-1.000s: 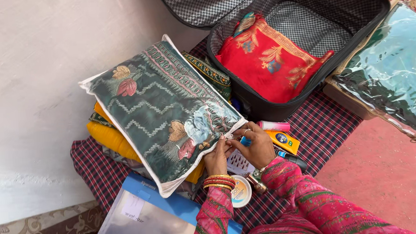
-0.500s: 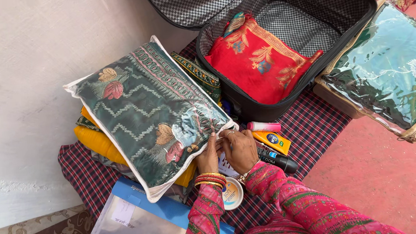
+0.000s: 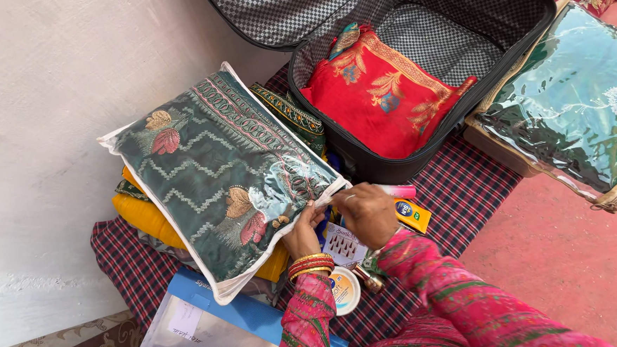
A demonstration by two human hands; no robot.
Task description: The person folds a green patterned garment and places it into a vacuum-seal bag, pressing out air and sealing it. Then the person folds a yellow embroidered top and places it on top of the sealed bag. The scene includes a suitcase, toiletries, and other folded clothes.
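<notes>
A clear plastic bag with a dark green embroidered cloth [image 3: 220, 171] lies tilted on a stack of folded yellow cloth [image 3: 141, 209]. My left hand [image 3: 302, 231] pinches the bag's lower right edge. My right hand [image 3: 370, 211] grips the same corner of the bag from the other side, fingers closed on the plastic. Under my hands lie a small white card [image 3: 343, 245], a round white tin [image 3: 343, 289], a yellow tube [image 3: 413, 213] and a pink tube [image 3: 402, 190].
An open black suitcase [image 3: 364, 160] with checked lining holds a folded red cloth [image 3: 382, 92]. A second clear bag with teal cloth [image 3: 572, 103] lies at the right. A blue folder [image 3: 221, 326] is near me. All rest on a red checked cloth [image 3: 463, 179] beside a white wall.
My hands shifted slightly along the bag's corner, and my right hand now covers the black bottle. The view has moved a little.
</notes>
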